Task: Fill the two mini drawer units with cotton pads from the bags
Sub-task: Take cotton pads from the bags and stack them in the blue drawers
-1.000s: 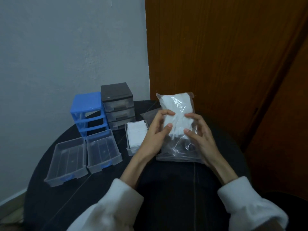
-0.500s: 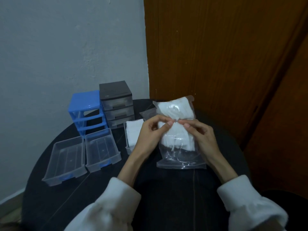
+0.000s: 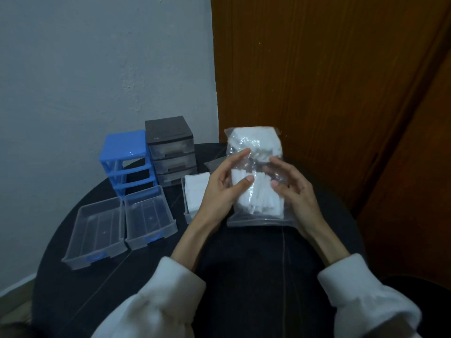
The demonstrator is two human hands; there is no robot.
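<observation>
Above the dark round table point(image 3: 73, 301), we hold a clear bag of cotton pads point(image 3: 256, 191) upright, left hand point(image 3: 219, 189) and right hand point(image 3: 295, 191) gripping its sides, apart. Left of it lie a pad-filled drawer point(image 3: 195, 191), two empty drawers point(image 3: 122, 225), and the blue unit point(image 3: 125, 152) and black unit point(image 3: 170, 142).

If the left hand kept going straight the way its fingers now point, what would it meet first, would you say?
The left hand already touches the bag of cotton pads; its fingers point up and right across it, so probably the bag itself, then the right hand.

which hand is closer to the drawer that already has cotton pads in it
Left. The left hand sits right beside the filled drawer, overlapping its right edge, while the right hand is across the bag, farther away.
</observation>
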